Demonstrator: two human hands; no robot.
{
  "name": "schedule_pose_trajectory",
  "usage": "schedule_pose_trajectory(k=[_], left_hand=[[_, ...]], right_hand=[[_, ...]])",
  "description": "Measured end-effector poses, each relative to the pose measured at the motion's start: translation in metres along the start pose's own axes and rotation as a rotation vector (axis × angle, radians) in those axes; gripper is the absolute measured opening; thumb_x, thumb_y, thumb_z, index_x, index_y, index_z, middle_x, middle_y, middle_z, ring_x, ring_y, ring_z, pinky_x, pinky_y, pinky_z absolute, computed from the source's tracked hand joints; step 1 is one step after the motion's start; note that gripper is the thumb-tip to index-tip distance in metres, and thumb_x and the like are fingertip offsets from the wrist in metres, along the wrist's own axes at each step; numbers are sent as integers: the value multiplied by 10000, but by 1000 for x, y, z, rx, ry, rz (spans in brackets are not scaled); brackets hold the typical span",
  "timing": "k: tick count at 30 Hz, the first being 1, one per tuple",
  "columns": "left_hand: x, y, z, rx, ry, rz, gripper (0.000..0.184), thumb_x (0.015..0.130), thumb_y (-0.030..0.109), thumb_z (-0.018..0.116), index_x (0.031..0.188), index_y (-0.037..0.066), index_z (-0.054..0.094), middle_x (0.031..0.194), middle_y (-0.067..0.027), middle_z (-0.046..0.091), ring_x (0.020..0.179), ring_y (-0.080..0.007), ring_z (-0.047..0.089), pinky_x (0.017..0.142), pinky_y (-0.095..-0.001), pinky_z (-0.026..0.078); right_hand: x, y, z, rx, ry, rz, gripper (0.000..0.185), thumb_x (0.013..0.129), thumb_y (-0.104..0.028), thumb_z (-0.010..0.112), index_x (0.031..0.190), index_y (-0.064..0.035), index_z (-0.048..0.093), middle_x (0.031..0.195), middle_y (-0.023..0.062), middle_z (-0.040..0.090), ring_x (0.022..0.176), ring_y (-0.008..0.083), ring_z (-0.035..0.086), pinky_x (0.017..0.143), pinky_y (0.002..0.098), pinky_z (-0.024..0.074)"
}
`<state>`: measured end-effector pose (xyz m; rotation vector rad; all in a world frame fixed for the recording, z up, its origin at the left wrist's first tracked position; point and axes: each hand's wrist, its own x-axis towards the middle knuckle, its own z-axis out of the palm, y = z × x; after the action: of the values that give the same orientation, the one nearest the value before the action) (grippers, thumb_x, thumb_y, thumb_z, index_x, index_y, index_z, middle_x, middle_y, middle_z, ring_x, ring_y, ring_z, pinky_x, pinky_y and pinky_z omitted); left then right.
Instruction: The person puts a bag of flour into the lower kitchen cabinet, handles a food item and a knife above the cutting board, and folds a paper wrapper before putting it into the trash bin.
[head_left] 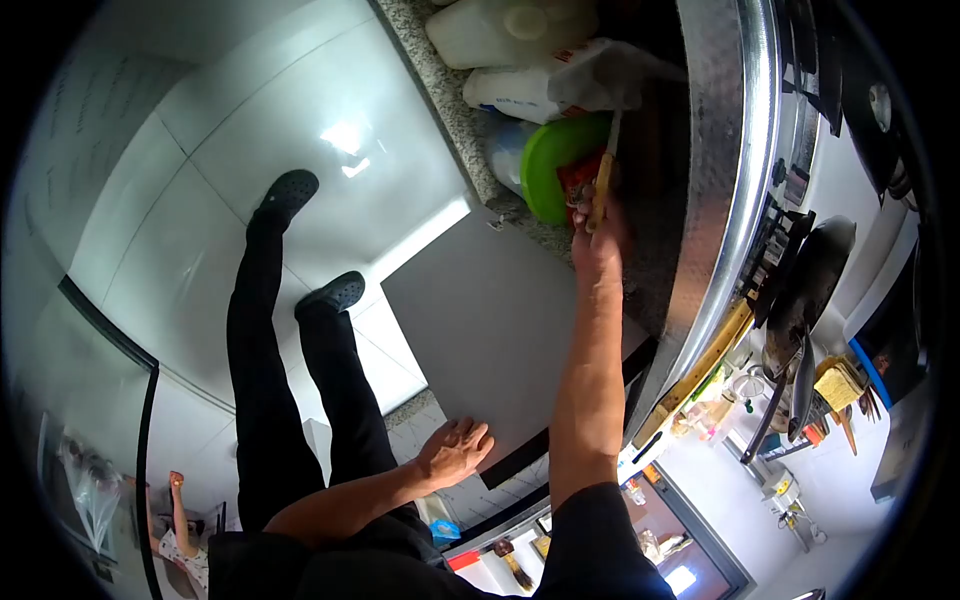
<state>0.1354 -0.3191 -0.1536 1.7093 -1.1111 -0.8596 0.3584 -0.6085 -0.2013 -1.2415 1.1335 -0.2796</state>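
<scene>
One wooden-handled tool point(602, 192), perhaps a knife though the cabinet's shade makes that hard to settle, is inside the open cabinet point(655, 190), gripped in the closed fingers of the right hand point(598, 230), its metal end pointing toward a thin plastic bag point(600, 75). Just beside those fingers, a red packet point(573, 183) lies against a green basin point(541, 165); whether they also touch it, I cannot tell. The left hand point(455, 455), fingers curled, lies at the edge of the grey door point(480, 320); I cannot tell whether it grips or only rests. If the tool's tip swung sideways, it could snag and slit the bag. A careless pull might drag the packet or tip the basin, since everything stands so close together. Should the door shift, it could knock the reaching forearm.
</scene>
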Motion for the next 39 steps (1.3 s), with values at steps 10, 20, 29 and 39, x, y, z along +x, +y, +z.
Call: schedule_pose_trajectory(k=[10,20,29,39], left_hand=[[0,0,15,25,-20,16,476,601,292,838,910,65,556,977,-101,465,902,-232,525,760,-327,493],[5,1,1,14,-104,33,504,592,303,841,935,56,567,985,-112,483,896,-238,538,776,-339,493],[9,2,4,37,-132,39,500,597,298,834,934,38,571,982,-120,491,893,-248,556,773,-340,500],[7,-1,11,6,-75,39,502,577,305,829,905,37,558,966,-115,477,896,-250,549,763,-342,499]], right_hand=[[38,-12,12,310,-107,81,224,953,-141,485,1121,6,503,867,83,580,616,110,506,532,218,420],[-13,-41,-12,-373,220,213,288,886,-184,570,1149,-68,561,879,96,607,613,135,525,542,247,450],[4,-55,24,-1517,184,-324,341,821,-103,527,1149,-44,597,1148,181,624,1098,342,578,938,399,444],[149,-16,8,-1538,246,-695,209,828,-105,527,916,22,668,947,180,642,889,324,615,816,405,481]])
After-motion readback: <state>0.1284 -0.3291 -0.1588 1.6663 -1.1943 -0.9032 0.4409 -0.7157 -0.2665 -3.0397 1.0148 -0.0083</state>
